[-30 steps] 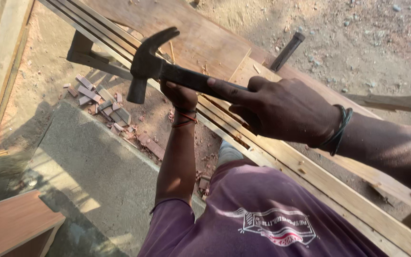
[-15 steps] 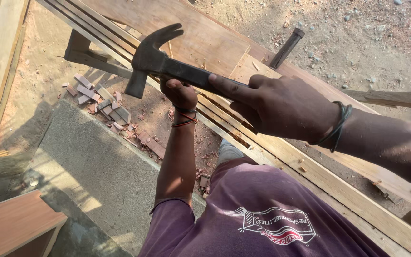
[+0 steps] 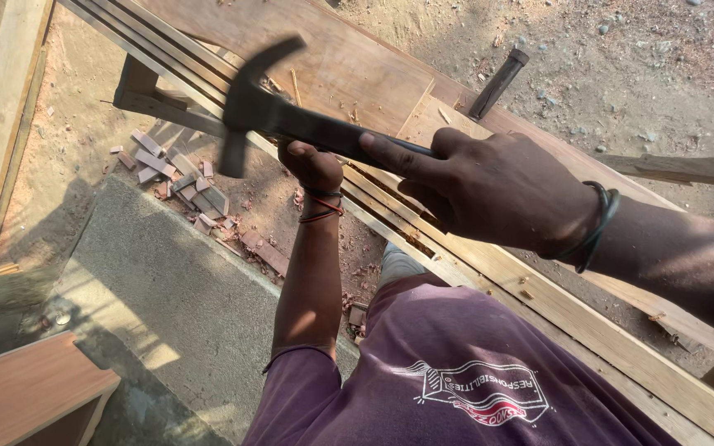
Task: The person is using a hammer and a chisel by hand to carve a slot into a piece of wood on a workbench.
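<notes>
My right hand (image 3: 497,190) grips the dark handle of a claw hammer (image 3: 249,103), index finger stretched along it. The hammer head hangs blurred above the long wooden slats (image 3: 473,272) that run diagonally across the view. My left hand (image 3: 311,165) reaches down under the hammer handle, fingers closed in a fist against the edge of the slats. What it pinches, if anything, is hidden. A flat plywood board (image 3: 324,58) lies beyond the slats.
A dark chisel-like tool (image 3: 497,83) rests on the board's far edge. Several small wood offcuts (image 3: 183,177) lie on the sandy ground beside a grey concrete slab (image 3: 167,289). A wooden box corner (image 3: 26,396) sits bottom left, and a plank (image 3: 2,107) runs along the left.
The hammer head has tilted and shifted slightly left and is now motion-blurred. My left hand stays at the slats.
</notes>
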